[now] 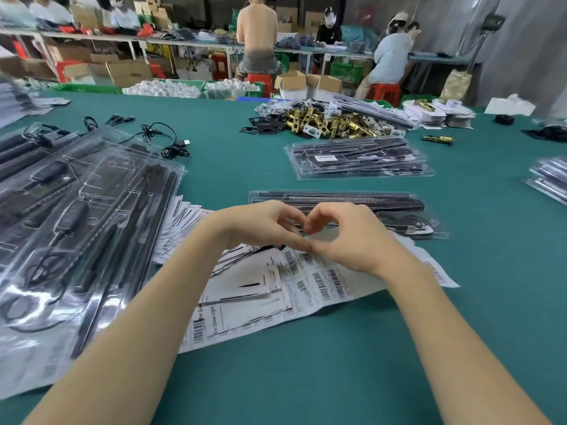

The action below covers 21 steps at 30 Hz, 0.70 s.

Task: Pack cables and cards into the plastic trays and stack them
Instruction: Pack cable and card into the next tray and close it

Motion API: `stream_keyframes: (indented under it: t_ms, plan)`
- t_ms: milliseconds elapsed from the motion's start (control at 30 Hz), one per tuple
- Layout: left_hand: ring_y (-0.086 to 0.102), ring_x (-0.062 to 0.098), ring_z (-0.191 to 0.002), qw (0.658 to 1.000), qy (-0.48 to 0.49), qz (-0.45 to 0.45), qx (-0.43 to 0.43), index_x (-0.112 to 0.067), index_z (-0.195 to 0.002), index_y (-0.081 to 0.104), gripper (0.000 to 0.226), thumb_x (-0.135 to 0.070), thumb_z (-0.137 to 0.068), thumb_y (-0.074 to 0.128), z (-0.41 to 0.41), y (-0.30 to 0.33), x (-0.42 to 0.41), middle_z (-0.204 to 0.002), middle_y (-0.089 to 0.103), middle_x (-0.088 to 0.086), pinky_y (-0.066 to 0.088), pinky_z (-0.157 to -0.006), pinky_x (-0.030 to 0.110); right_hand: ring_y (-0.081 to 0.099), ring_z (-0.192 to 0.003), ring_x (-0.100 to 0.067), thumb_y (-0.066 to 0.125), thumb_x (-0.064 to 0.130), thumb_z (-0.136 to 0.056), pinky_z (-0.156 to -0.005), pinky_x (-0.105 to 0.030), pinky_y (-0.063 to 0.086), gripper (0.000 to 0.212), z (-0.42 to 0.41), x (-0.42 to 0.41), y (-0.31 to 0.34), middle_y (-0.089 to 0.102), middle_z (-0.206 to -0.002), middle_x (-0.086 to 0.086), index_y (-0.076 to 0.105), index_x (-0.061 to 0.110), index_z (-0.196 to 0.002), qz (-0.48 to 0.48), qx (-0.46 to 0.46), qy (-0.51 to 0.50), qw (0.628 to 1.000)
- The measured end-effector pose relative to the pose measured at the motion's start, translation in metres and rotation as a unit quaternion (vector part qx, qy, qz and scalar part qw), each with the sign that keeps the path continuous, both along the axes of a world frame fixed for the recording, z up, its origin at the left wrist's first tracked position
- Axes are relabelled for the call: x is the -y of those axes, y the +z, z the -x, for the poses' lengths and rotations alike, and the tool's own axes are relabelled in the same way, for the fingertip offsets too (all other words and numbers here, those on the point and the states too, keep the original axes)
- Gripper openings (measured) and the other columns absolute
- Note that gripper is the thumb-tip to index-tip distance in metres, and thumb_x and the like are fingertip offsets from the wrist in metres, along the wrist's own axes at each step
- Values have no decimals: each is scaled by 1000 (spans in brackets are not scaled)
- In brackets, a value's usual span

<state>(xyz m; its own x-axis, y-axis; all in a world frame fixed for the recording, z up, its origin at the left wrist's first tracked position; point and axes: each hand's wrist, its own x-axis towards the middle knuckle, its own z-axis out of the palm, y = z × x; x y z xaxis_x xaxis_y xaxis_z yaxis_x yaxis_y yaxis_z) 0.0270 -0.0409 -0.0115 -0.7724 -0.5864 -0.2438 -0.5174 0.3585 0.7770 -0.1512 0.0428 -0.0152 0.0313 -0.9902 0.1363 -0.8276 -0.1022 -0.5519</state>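
Two hands meet at the middle of the green desk (306, 378), fingertips touching just above a sheet of barcode labels (322, 283). The left hand (260, 225) has its fingers curled inward, and the right hand (346, 237) curls the same way, thumb and forefinger drawn together; they seem to pinch something small between them, perhaps a single label, but motion blur hides what it is, so I cannot tell whether either hand really holds anything.

Beneath and to the left of the hands lies a fanned pile of white printed cards (245, 286), spread over the label sheet and running under the left wrist. Just beyond the fingers, a clear plastic tray (352, 200) rests flat on the desk with long black bars in it and a coiled black cable in its near right pocket. Farther off, a stack of filled trays (359, 161) sits squarely. On the left, a broad overlapping heap of clear trays (76, 225) carries black bars and cables. Loose black cables (165, 142) lie on the desk beyond that heap. At the far side, a pile of brass lock parts (325, 121) sits near the desk's edge, and several people sit at benches along the far wall.
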Motion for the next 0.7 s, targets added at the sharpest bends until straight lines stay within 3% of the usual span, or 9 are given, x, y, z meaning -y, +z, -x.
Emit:
stream_keyframes:
  t_ms: [67, 167, 300, 400, 500, 567, 700]
  plan:
    - [63, 4, -83, 1000, 12, 6, 14, -31, -117, 70, 28, -35, -90, 73, 0, -1, 1, -95, 75, -7, 50, -81, 26, 50, -108, -6, 76, 37, -80, -93, -32, 44, 14, -7, -7, -8, 63, -104, 17, 68, 34, -91, 70, -79, -48, 993]
    - [61, 8, -75, 998, 64, 8, 11, -29, -107, 77, 16, -33, -94, 68, 6, -5, 1, -85, 73, -10, 55, -74, 22, 49, -99, -11, 71, 33, -84, -80, -31, 43, 7, -20, -19, -18, 62, -95, 14, 70, 30, -89, 199, -91, -132, 967]
    - [57, 9, -72, 995, 101, 18, 17, -26, -93, 79, 11, -30, -93, 68, 14, -8, -1, -84, 70, -5, 53, -69, 20, 66, -83, -14, 70, 40, -83, -75, -35, 57, 21, -30, -25, -32, 70, -85, 10, 73, 23, -95, 84, 19, -185, 979]
    - [58, 9, -75, 990, 136, 30, 17, -27, -88, 80, 11, -32, -90, 71, 19, -10, -3, -93, 75, 1, 54, -69, 21, 67, -81, -14, 73, 48, -82, -74, -35, 58, 31, -33, -26, -37, 69, -83, 10, 72, 23, -100, 82, 36, -197, 976]
    - [57, 10, -75, 988, 153, 23, 13, -27, -86, 81, 10, -32, -89, 73, 20, -10, -3, -100, 74, 6, 53, -68, 21, 66, -80, -8, 77, 47, -79, -66, -24, 51, 31, -33, -25, -39, 69, -80, 13, 74, 24, -99, 89, 74, -207, 971]
    - [56, 9, -73, 988, 156, 15, 12, -27, -84, 81, 11, -32, -89, 73, 19, -9, -3, -91, 74, 3, 52, -68, 22, 66, -80, -6, 77, 45, -79, -64, -18, 47, 27, -34, -24, -39, 69, -78, 14, 74, 25, -97, 86, 93, -213, 969]
    - [56, 6, -66, 986, 165, -7, -3, -27, -82, 79, 11, -33, -89, 74, 17, -8, -1, -73, 66, -9, 50, -66, 21, 67, -79, -2, 79, 41, -79, -69, -20, 51, 19, -34, -23, -40, 69, -74, 15, 73, 26, -90, 90, 127, -222, 963]
